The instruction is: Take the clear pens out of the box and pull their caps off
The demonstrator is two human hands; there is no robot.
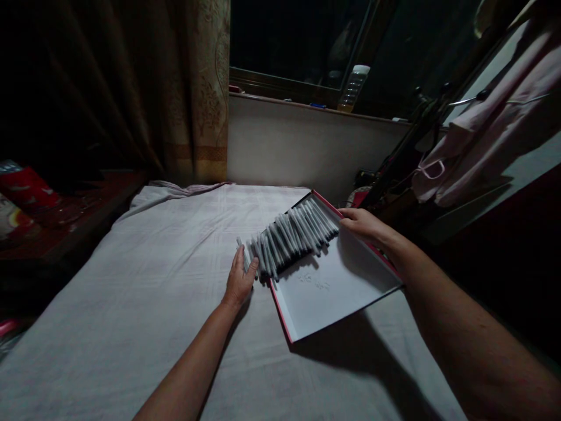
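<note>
A shallow box [333, 292] with a white inside and red edges is held tilted over the bed. A row of slim pens [284, 237], whitish with black ends, lies across its far-left part and sticks out past the left edge. My right hand [362, 224] grips the box's right wall, thumb on the inner side and fingers hidden beneath. At the row's left end, my left hand [240, 280] rests against the outermost pens, fingers stretched out and thumb apart. Small raised or drawn marks show on the box's white floor, too faint to read.
A pale checked sheet [131, 304] covers the bed. To the left stands a dark red table [70, 228] with a red package [28, 190]. A curtain [205, 88], a window sill with a bottle [353, 88], and a rack with pink clothes [482, 117] border the bed.
</note>
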